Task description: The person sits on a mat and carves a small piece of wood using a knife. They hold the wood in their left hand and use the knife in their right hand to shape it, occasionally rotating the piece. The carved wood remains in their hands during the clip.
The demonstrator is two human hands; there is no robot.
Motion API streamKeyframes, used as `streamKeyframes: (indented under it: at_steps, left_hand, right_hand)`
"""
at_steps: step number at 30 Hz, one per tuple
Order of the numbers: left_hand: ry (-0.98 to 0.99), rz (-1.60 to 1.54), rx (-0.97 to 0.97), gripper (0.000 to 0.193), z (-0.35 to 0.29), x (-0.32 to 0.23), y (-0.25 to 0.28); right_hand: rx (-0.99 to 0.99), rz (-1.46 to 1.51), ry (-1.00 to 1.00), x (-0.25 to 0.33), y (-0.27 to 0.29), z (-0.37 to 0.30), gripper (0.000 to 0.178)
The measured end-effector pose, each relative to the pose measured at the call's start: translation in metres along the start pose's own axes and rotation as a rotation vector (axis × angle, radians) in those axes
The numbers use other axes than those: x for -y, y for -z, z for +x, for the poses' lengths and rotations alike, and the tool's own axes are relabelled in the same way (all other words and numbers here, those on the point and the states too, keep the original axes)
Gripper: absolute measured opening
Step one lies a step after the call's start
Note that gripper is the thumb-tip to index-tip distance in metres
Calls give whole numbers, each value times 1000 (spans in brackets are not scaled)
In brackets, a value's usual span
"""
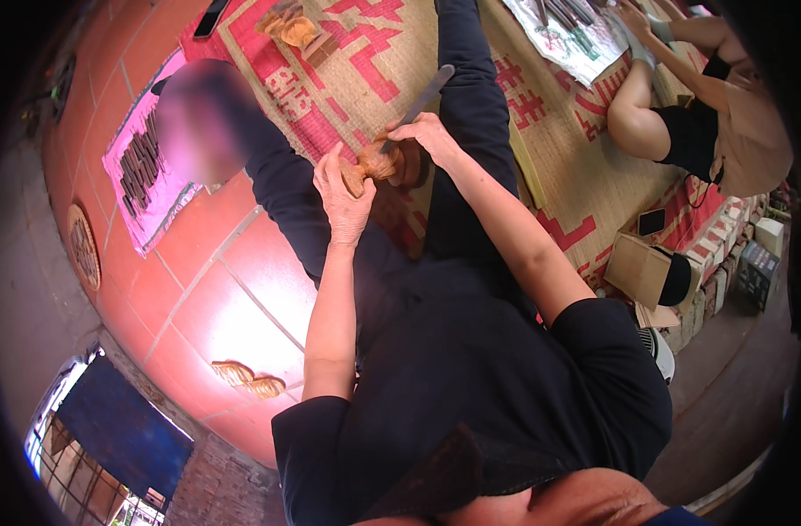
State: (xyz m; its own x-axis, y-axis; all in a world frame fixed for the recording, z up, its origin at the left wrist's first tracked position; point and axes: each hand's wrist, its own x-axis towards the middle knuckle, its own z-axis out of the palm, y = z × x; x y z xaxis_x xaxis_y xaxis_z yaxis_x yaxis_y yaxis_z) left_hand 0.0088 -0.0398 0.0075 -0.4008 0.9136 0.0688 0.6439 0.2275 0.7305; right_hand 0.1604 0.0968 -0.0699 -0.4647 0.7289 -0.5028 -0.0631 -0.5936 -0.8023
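My left hand (341,197) is closed around one end of a brown wooden carving (378,162) between my legs. A long, flat grey file (428,92) slants up and away from the carving. My right hand (431,138) grips the file near its lower end, fingers bent around it and close to the carving's surface. A darker wooden block (406,168) sits just beside the carving, partly hidden by my right hand; whether they are joined I cannot tell. The exact contact point of file and wood is covered by my fingers.
A woven red and tan mat (365,88) bears another wooden carving (299,35). Dark tools lie on a pink cloth (185,197) at left, beside a blurred shape. Someone sits at right near a white sheet (606,57) with tools. A cardboard box (633,267) stands right.
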Motion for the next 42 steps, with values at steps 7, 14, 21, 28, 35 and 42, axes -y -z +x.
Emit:
streamKeyframes:
  at_steps: [7, 14, 21, 28, 35, 42]
  left_hand:
    - [20, -34, -21, 78, 1, 6, 1]
    - [30, -58, -21, 77, 1, 1, 2]
    - [26, -55, -10, 77, 2, 6, 1]
    - [5, -72, -21, 79, 5, 14, 2]
    - [38, -99, -22, 79, 4, 16, 1]
    - [45, -88, -7, 78, 6, 12, 5]
  right_hand:
    - [78, 14, 1, 7, -8, -3, 31]
    - [-28, 33, -4, 2, -1, 2, 36]
    - [-37, 30, -32, -6, 3, 4, 34]
    - [42, 13, 14, 2, -6, -2, 31]
    - [87, -5, 4, -1, -1, 3, 33]
    - [-61, 93, -84, -3, 2, 10, 38]
